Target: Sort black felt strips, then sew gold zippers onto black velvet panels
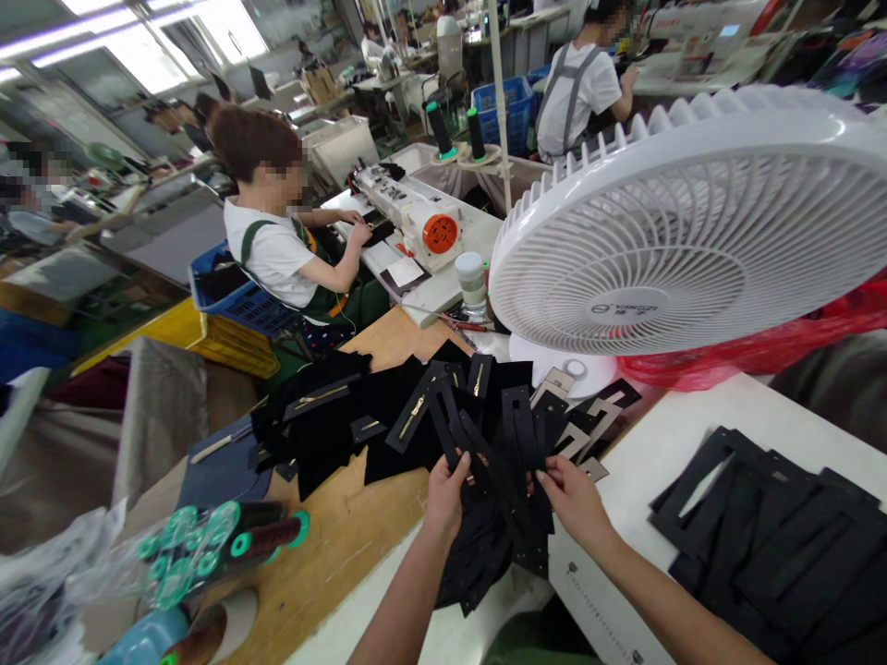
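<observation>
My left hand is closed, thumb and fingers pinching a black slotted strip at its lower end. To its right, my right hand pinches the edge of a black piece with a long slot. Between my hands hang further loose black strips, and a pile of black pieces lies beneath them. Just beyond are black panels with gold zippers, lying on dark fabric. Beige-backed slotted pieces lie beyond my right hand.
A white fan stands close at the right. Stacked black pieces lie on the white table at right. Wrapped thread spools sit at left. Ahead, a co-worker works at a sewing machine.
</observation>
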Available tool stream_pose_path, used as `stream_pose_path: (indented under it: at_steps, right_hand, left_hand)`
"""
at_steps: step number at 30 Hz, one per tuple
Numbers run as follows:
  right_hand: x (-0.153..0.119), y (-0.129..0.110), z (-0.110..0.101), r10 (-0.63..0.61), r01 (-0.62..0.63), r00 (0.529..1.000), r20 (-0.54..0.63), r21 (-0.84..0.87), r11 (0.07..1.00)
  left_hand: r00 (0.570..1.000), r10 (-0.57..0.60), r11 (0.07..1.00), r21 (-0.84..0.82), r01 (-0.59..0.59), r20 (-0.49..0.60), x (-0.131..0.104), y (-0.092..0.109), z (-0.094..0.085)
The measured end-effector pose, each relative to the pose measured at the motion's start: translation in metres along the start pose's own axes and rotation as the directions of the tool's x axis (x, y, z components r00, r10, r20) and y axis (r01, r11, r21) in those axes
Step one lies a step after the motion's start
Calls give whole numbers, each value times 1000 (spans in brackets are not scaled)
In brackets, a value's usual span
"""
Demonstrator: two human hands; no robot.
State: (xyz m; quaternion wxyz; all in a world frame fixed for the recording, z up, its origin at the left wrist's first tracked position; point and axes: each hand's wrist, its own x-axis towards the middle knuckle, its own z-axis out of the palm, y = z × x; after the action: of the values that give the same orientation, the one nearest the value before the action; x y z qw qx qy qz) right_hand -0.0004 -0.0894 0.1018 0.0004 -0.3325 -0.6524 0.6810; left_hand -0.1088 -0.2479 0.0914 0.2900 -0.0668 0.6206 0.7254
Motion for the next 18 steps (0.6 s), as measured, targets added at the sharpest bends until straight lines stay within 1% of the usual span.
stream_pose_path:
  at_steps: [6,9,12,14,15,18]
  right_hand:
    - [-4,6,-19,-15,15,998,-64,1,1000]
    - [3,7,-34,10,-6,995,-104,32,999]
    - [12,5,-45,54,-47,994,-99,76,996]
    - [14,2,-45,80,-72,994,-72,104,992]
    - [13,2,-41,90,-82,994,-57,115,990]
    - [4,0,-21,98,-95,995,-17,142,985]
  left_hand:
    - [999,-39,997,-60,39,1,-1,3,-3]
    - [998,-55,995,-81,55,12,0,2,-5]
    - [995,-90,992,-81,93,40,-1,5,-8]
    - [989,-121,990,-64,127,81,-3,8,-6]
    - [985,-135,989,-52,141,106,-5,8,-4]
    - [976,-141,989,-13,145,168,-13,6,9]
